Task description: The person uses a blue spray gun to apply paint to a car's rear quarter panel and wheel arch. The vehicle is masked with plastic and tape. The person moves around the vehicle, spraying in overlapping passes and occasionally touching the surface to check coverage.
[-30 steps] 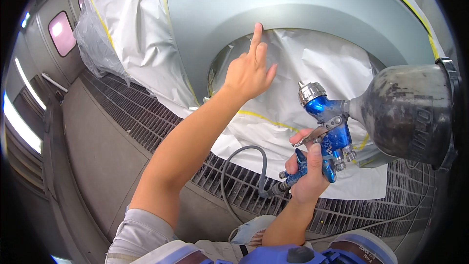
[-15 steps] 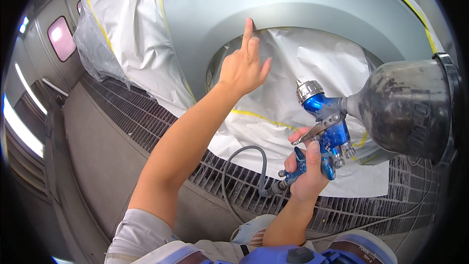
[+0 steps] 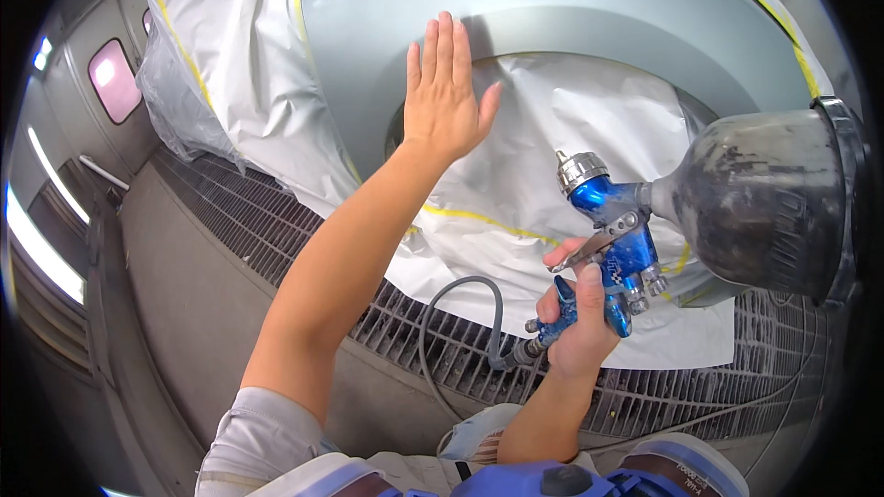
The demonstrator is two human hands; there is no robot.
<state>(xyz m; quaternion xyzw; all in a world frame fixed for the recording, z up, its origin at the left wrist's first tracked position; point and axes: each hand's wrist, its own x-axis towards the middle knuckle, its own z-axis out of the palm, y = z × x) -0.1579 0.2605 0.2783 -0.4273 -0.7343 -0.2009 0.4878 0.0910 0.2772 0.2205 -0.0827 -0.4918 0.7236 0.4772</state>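
My left hand [image 3: 446,97] is open with its fingers straight, held over the grey-green car fender [image 3: 571,9] beside the wheel arch. Whether the palm touches the paint I cannot tell. Lower right, my right hand [image 3: 582,327] is closed round the handle of a blue spray gun [image 3: 626,253]. Its silver nozzle points up and to the left, and a large, paint-stained dark cup [image 3: 760,207] is fixed to it at the right. A grey air hose [image 3: 460,283] runs from the bottom of the handle.
White masking sheet [image 3: 249,46] with yellow tape surrounds the fender, and white paper [image 3: 617,120] fills the wheel arch. Clear plastic [image 3: 180,97] hangs at the left. A floor grating [image 3: 405,313] runs below the car. Part of a blue respirator [image 3: 525,479] shows at the lower edge.
My left hand has gone from one raised finger to a flat hand with all fingers stretched out, shifting slightly left. My right hand and the spray gun stay nearly still.
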